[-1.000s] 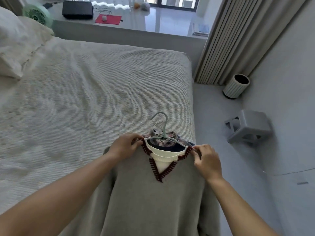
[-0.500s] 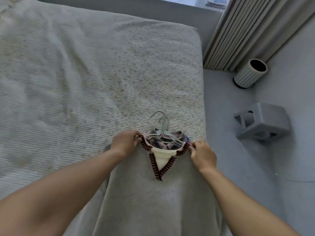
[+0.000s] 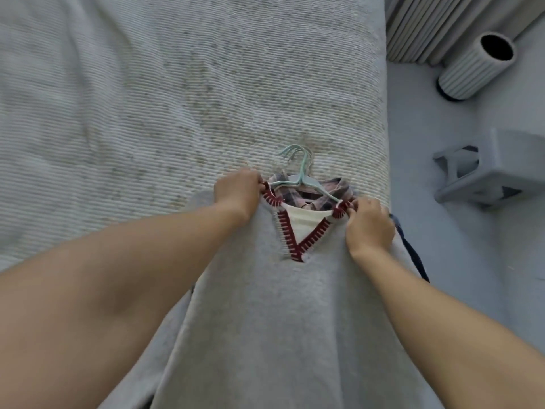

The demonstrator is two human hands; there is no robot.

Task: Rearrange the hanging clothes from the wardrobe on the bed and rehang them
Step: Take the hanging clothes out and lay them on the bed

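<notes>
From the head camera you are looking down at the bed (image 3: 147,113), covered in a ribbed pale spread, with your two bare arms reaching forward over it. A grey sweater (image 3: 280,320) with a dark red stitched V-neck lies flat on the near right part of the bed, its body running back toward you and out of the bottom of the frame. Your left hand (image 3: 237,193) grasps the left shoulder of the sweater right at the neckline, fingers curled around the red trim. Your right hand (image 3: 370,224) pinches the right shoulder at the other end of the neckline, fingertips closed on the trim. Between your hands a mint-green hanger (image 3: 300,175) sits in the neck opening, its hook pointing away from you onto the spread; more thin hooks bunch just beside it. Under the sweater's collar you can see a white layer (image 3: 302,225) filling the V and a plaid shirt (image 3: 336,191) collar behind it, touching the hanger's arms. A dark strap or edge (image 3: 413,252) shows at the sweater's right side, beyond your right wrist. On the floor to the right of the bed stand a ribbed white bin (image 3: 474,69), near the pleated curtain (image 3: 436,22), and a grey stool (image 3: 495,169) tipped on its side
</notes>
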